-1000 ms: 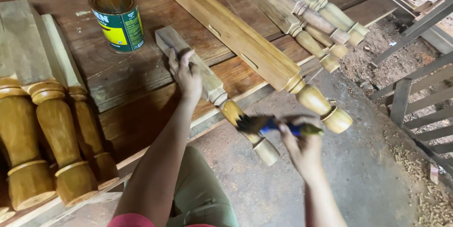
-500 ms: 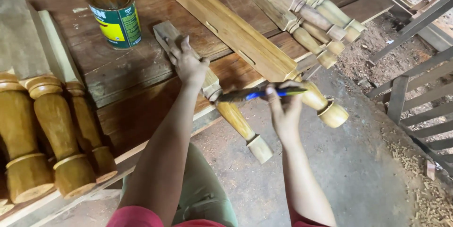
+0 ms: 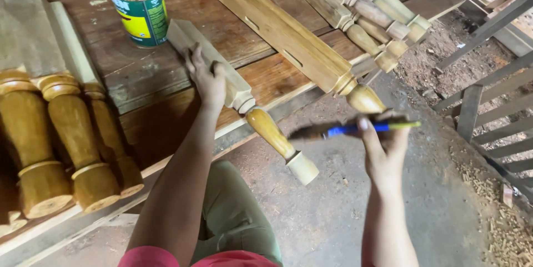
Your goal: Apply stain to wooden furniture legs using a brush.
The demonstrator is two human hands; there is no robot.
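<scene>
Tin [image 3: 140, 7] green and yellow; brush handle [image 3: 355, 129] blue; turned leg [image 3: 270, 132] glossy amber; bench [image 3: 150, 78] reddish-brown.

My left hand [image 3: 208, 81] presses a turned wooden leg [image 3: 244, 103] on the worktop [image 3: 166, 72]; my right hand [image 3: 386, 145] grips a blue-handled brush [image 3: 350, 130] beside its glossy end. An open tin [image 3: 139, 6] stands nearby.

Woodworking shop: turned table legs [image 3: 61, 134] on plank bench [image 3: 166, 72], varnish can [image 3: 140, 7], sawdust [image 3: 499, 206].
</scene>
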